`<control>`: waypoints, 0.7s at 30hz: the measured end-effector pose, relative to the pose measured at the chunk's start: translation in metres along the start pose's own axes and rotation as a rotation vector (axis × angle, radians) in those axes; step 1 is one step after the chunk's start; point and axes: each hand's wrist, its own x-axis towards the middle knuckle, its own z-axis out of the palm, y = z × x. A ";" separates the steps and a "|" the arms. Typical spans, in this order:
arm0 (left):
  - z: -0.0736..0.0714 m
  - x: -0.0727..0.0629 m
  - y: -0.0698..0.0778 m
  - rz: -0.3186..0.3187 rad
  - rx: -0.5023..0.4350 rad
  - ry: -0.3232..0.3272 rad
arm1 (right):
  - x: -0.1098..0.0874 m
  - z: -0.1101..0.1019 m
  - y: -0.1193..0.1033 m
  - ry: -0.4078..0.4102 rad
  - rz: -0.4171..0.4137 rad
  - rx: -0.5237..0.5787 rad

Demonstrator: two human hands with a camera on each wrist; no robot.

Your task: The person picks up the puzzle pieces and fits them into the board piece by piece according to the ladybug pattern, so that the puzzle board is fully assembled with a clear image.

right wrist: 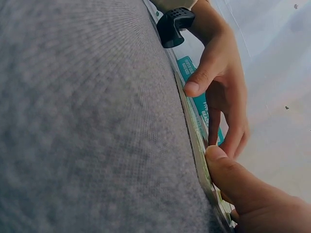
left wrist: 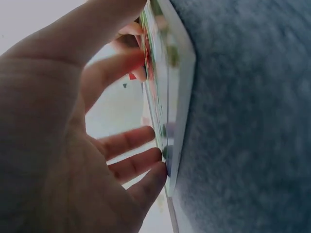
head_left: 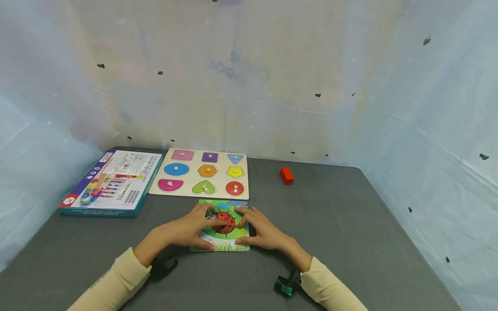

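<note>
A small square ladybug picture puzzle (head_left: 229, 246), with a green and blue background, lies flat on the dark table under both hands. My left hand (head_left: 190, 226) touches its left part, thumb at the lower left and index finger reaching over the ladybug. In the left wrist view the other fingertips of the left hand (left wrist: 92, 107) rest on the puzzle's face, near its edge. From the right, my right hand (head_left: 266, 231) touches the puzzle with bent fingers on its upper right and the thumb near the lower right edge. That thumb also shows in the right wrist view.
Directly behind the puzzle lies a cream shape board (head_left: 188, 176) with colourful knobbed pieces. To its left is a flat boxed toy (head_left: 116, 181) with teal sides. A red block (head_left: 286, 176) stands at the back right. Pale sheeting (head_left: 272, 86) hangs behind and beside the table.
</note>
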 end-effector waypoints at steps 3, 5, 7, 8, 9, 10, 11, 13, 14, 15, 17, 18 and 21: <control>0.000 0.000 -0.002 -0.075 -0.025 0.020 | 0.000 0.000 0.000 -0.002 0.012 -0.003; 0.000 0.000 -0.003 -0.115 -0.037 0.036 | -0.001 0.000 0.000 -0.006 0.020 -0.002; -0.001 -0.001 -0.004 -0.141 -0.044 0.044 | -0.001 -0.001 0.000 -0.008 0.022 -0.005; -0.001 -0.001 -0.005 -0.148 -0.048 0.047 | 0.000 -0.001 0.000 -0.010 0.024 -0.007; -0.001 -0.001 -0.005 -0.149 -0.050 0.049 | 0.000 -0.001 0.000 -0.009 0.022 -0.009; -0.002 -0.001 -0.005 -0.150 -0.048 0.049 | 0.000 -0.001 0.000 -0.009 0.022 -0.012; -0.002 -0.001 -0.005 -0.148 -0.047 0.049 | 0.000 -0.001 0.000 -0.008 0.022 -0.013; -0.003 -0.001 -0.005 -0.143 -0.037 0.047 | 0.000 -0.001 0.000 -0.007 0.022 -0.012; -0.003 -0.001 -0.006 -0.140 -0.030 0.047 | 0.000 -0.001 0.000 -0.007 0.022 -0.012; -0.003 -0.001 -0.006 -0.136 -0.020 0.048 | 0.000 -0.001 0.000 -0.007 0.022 -0.011; -0.004 -0.001 -0.005 -0.129 -0.004 0.052 | -0.001 -0.001 0.000 -0.008 0.024 -0.007; -0.004 -0.001 -0.005 -0.127 0.006 0.053 | -0.001 0.000 0.000 -0.008 0.023 -0.005; -0.004 -0.001 -0.006 -0.122 0.035 0.056 | -0.001 0.000 0.000 -0.007 0.022 0.000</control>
